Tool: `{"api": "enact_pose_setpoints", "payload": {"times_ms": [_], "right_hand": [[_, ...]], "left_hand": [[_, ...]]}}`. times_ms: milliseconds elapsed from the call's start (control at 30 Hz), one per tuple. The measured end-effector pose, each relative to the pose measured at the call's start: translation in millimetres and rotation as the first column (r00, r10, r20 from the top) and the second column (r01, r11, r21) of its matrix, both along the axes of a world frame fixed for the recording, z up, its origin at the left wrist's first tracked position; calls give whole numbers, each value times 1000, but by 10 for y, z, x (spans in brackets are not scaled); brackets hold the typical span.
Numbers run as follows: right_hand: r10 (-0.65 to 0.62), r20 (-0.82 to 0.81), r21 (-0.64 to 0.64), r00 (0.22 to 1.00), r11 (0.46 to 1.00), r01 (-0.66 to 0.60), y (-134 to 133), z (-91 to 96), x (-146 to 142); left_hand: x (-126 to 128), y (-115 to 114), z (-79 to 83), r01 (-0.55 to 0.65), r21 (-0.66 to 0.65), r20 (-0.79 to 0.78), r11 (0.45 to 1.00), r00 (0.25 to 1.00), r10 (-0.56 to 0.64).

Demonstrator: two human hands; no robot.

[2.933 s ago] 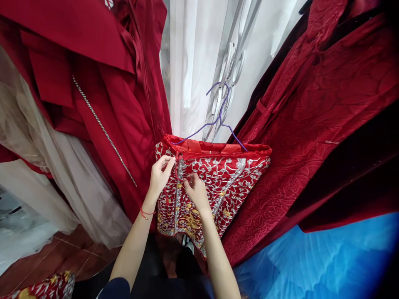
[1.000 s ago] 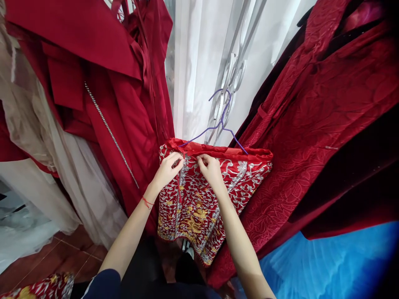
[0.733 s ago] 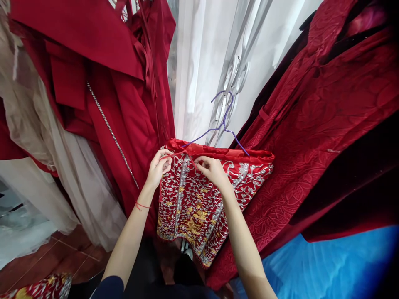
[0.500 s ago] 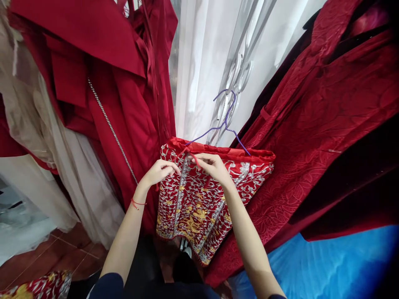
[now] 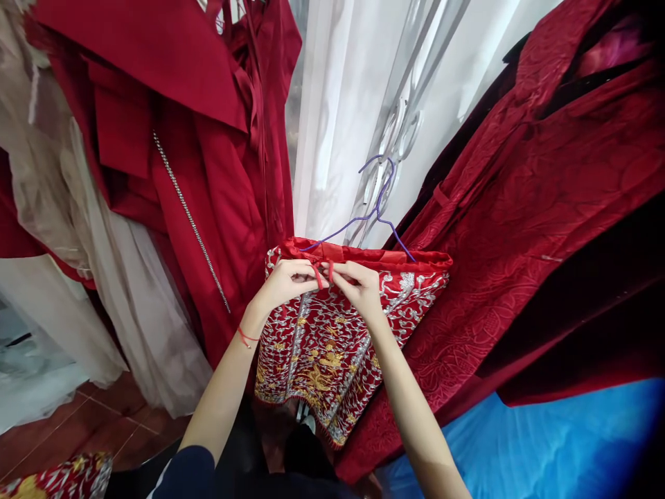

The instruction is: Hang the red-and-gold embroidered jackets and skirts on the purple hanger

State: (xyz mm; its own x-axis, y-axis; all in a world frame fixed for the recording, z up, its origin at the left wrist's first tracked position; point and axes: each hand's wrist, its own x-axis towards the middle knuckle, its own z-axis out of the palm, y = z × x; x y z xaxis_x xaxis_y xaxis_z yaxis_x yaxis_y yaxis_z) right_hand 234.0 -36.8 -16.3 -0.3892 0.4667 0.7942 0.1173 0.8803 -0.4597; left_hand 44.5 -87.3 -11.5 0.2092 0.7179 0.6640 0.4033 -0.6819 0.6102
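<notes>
A red skirt [image 5: 332, 353] with silver and gold embroidery hangs from a purple wire hanger [image 5: 382, 201], its gathered red waistband spread along the top. At the waistband's front, my left hand [image 5: 291, 281] pinches a red drawstring cord [image 5: 318, 276]. Close beside it, my right hand [image 5: 356, 284] is closed on the same red cord, thumb and fingertips together. The fingertips of both hands almost meet over the skirt. Just where the cord crosses between them is hard to make out.
Red satin gowns [image 5: 223, 159] hang at the left beside pale tulle dresses [image 5: 150, 298]. A patterned red dress [image 5: 561, 180] hangs at the right above bright blue fabric [image 5: 540, 443]. Behind the hanger is a white curtain [image 5: 332, 125]. Another embroidered piece [image 5: 62, 478] lies low at the left.
My left hand has moved right and slightly up to the cord and closed on it. My right hand stays near the waistband, still pinching the cord.
</notes>
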Motion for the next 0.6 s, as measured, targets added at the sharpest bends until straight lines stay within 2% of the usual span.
{"api": "enact_pose_setpoints", "payload": {"times_ms": [67,133,300,467,533,600], "right_hand": [[-34,118,154,992,988,16,10,10,60],[-81,208,254,975,967,26,12,6,85],[-204,284,465,937,884,51,-17,-25,41],[-315,206,669,926,736,102,-91,-72,-38],[-332,196,703,923,704,104,-117,-104,-68],[-342,187,707,921,697,116,-132,-141,-93]], "left_hand": [[-24,-42,21,-40,-36,-50,999,998,38],[-36,-72,41,-79,-65,-117,995,991,71],[-68,-105,29,-139,-91,-269,986,957,110],[-153,-78,-80,1,-209,-134,978,991,-29],[-178,-52,-141,63,-262,-48,963,996,-78],[-178,-22,-205,101,-259,60,961,994,-89]]}}
